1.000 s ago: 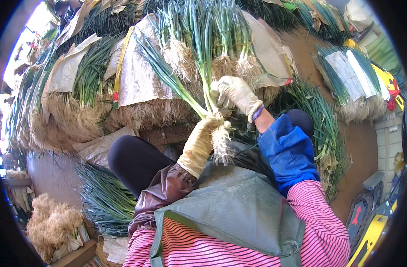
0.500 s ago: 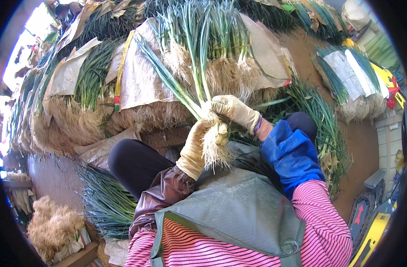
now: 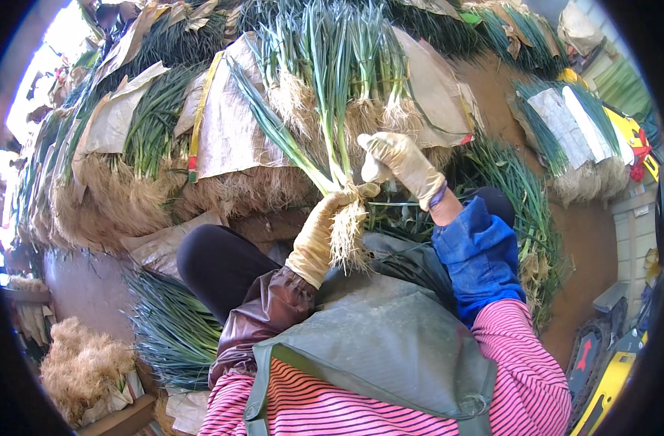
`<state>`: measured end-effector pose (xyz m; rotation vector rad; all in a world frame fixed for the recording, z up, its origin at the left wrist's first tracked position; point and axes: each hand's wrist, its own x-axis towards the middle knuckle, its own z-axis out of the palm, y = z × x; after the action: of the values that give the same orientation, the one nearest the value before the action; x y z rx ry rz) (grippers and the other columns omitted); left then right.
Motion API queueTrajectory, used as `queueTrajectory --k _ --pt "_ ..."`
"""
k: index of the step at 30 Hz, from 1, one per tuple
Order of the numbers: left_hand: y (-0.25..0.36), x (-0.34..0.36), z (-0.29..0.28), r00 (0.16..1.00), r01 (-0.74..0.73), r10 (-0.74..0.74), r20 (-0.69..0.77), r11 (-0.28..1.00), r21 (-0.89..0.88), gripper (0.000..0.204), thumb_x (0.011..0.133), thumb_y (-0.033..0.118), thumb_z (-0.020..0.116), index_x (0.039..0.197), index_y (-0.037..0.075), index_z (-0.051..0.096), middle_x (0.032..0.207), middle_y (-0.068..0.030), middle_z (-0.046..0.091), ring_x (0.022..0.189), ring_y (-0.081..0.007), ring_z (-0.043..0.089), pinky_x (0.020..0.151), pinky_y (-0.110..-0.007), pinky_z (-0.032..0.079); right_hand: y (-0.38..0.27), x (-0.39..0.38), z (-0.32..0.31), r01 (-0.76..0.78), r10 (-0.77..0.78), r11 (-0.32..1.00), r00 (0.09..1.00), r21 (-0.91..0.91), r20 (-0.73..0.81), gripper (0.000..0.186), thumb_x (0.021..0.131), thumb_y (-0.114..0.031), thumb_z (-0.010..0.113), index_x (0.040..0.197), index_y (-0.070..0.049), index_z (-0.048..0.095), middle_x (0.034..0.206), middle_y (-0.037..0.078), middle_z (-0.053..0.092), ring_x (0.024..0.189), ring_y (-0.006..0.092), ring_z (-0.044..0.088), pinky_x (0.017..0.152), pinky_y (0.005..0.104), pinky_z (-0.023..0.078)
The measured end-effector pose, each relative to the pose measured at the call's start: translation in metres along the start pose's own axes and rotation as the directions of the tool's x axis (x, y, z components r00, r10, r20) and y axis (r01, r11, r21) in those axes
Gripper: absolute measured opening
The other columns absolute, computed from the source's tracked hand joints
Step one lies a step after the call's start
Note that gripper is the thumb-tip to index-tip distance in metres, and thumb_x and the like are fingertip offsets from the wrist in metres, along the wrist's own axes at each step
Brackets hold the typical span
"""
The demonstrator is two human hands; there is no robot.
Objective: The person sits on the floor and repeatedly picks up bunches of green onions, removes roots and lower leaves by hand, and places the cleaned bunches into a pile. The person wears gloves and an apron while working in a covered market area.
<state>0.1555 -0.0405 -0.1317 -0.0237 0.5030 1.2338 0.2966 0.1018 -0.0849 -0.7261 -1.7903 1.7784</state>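
My gloved left hand [image 3: 327, 225] is closed round the base of a few green onions [image 3: 288, 149], whose long leaves rise up and away from me and whose pale roots hang down over the glove. My gloved right hand [image 3: 397, 163] is just to the right of the stems, apart from them, with its fingers curled; what they hold, if anything, I cannot make out. Right behind, tied bunches of green onions [image 3: 372, 58] lie roots toward me on a paper-covered pile [image 3: 227, 123]. A green apron [image 3: 375, 341] covers my lap below my hands.
Stacked onion bundles [image 3: 114, 189] fill the left and back. Loose onions lie beside my left knee [image 3: 173, 327] and right knee [image 3: 528, 247]. A root heap [image 3: 85, 363] is lower left. A wrapped bundle [image 3: 572, 131] lies right, above yellow-and-black equipment [image 3: 601, 385] at lower right.
My right hand came down onto the onion stems, then moved up and to the right, away from them. My left hand still holds the onions, with little movement.
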Motion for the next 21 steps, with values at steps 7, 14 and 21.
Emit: queueTrajectory --k 7,14,21 --pt "-0.007 0.002 0.006 0.983 -0.093 0.115 -0.146 0.984 0.150 0.015 0.086 0.013 0.062 0.097 0.002 0.061 0.079 -0.0041 0.065 0.060 -0.0129 0.061 0.052 -0.024 0.051 0.018 0.004 0.030 0.104 -0.070 0.572 0.994 -0.814 0.078 0.037 0.082 -0.046 0.058 0.083 -0.009 0.061 0.083 0.013 0.063 0.084 0.0335 0.061 0.072 0.0423 0.046" --pt "-0.008 0.004 0.001 0.978 -0.155 0.166 -0.123 0.983 0.097 0.023 0.085 0.016 0.063 0.104 0.002 0.060 0.081 -0.0039 0.065 0.066 -0.0124 0.061 0.060 -0.024 0.052 -0.008 -0.003 0.025 -0.262 0.233 0.965 0.901 0.031 0.366 0.018 0.085 -0.024 0.066 0.082 -0.007 0.063 0.064 -0.001 0.058 0.051 0.0048 0.050 0.046 0.0199 0.038" --pt "-0.012 0.017 -0.005 0.927 -0.235 0.343 -0.151 0.846 0.480 0.011 0.077 0.008 0.067 0.084 0.003 0.061 0.071 -0.0017 0.059 0.059 -0.0109 0.055 0.056 -0.023 0.045 0.038 0.029 -0.026 0.020 -0.116 0.643 0.991 -0.766 -0.072 0.034 0.088 -0.039 0.060 0.080 -0.006 0.061 0.069 0.007 0.060 0.063 0.0144 0.057 0.064 0.0299 0.046"
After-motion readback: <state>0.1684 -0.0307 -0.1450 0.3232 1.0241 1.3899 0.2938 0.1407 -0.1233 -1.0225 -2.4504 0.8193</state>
